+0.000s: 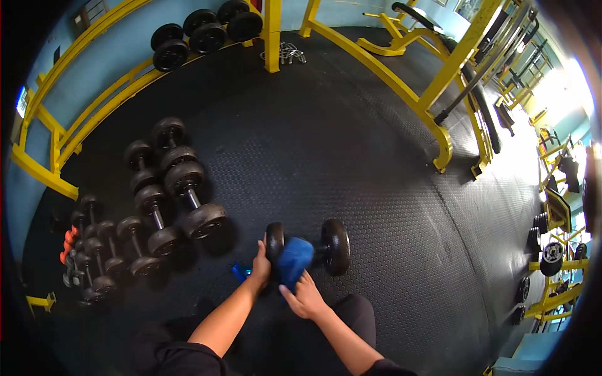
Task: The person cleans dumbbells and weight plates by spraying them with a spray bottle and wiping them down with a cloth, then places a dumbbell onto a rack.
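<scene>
A dark dumbbell (337, 247) is in front of me, just above or on the black floor. My left hand (260, 268) is against its left end, thumb up along the weight's outer face, with part of the fingers hidden. In my right hand (305, 297) is a blue cloth (296, 258), blurred by motion, which covers part of the handle and the near side of the left weight. Beside my left wrist lies a small blue object (239, 271), partly hidden by the arm; its kind I cannot make out.
Several dark dumbbells (204, 219) stand in rows on the rubber floor (389, 250) to the left, with small red dumbbells (68, 244) at the far left. A yellow rack (119, 94) holds more dumbbells. Metal handles (291, 53) lie by its post. A yellow bench frame (439, 131) stands right.
</scene>
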### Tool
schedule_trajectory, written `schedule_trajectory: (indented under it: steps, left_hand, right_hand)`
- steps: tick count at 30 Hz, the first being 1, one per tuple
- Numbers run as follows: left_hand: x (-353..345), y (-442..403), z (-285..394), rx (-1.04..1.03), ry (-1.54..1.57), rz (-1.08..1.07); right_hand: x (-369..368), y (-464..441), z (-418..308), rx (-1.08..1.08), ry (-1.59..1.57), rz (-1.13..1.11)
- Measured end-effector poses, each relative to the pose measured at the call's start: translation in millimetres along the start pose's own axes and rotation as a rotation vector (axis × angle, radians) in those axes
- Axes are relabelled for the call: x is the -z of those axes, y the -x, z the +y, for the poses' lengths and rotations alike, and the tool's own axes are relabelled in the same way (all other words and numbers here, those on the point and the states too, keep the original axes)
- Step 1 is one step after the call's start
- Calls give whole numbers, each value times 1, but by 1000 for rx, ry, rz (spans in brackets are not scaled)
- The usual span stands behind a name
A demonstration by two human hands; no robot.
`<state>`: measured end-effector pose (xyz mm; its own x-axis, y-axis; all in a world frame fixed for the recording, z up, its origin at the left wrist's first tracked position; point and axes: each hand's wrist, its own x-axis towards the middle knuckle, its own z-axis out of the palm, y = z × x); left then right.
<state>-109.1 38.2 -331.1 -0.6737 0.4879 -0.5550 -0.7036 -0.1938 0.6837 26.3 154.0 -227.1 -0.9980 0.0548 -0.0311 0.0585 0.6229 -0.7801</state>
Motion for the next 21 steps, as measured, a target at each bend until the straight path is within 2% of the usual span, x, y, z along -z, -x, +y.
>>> schedule_trajectory:
  steps: [1,2,4,5,7,8,9,11,15,16,17,18,19,21]
  left_hand:
    - [-3,5,3,9,15,-9]
    - [-7,14,10,6,21,0]
    - [-12,28,19,146,-20,57]
    - [-11,25,13,148,-11,66]
    - [-5,18,-5,-16,-94,136]
    - [-6,17,0,99,23,74]
    - [-6,17,-1,104,29,83]
    - [-9,16,-2,-78,-11,-3]
    - [-6,10,0,-26,-138,44]
    - [-10,12,6,-19,-127,48]
    - [-17,15,20,122,-64,79]
    - [-20,17,28,260,-8,104]
    - [-6,6,3,45,-128,33]
    - [-10,9,13,-51,49,-32]
  right_hand:
    - [-12,-20,0,23,90,-5]
    - [-19,-42,-2,99,200,91]
    - [-21,-78,5,94,213,76]
    - [-22,-97,10,85,228,70]
    - [-28,-137,32,-4,167,47]
    - [-15,-164,30,-291,-28,-81]
    - [0,-189,30,-579,-224,-206]
    - [-16,-226,88,-822,-517,-348]
    - [-4,-221,56,-776,-422,-348]
    - [0,-207,40,-703,-383,-286]
    - [-1,-193,32,-628,-343,-223]
    - [-20,-166,30,-397,-93,-4]
    - [-42,-134,28,-160,151,220]
    - [-49,-87,-1,-170,-222,408]
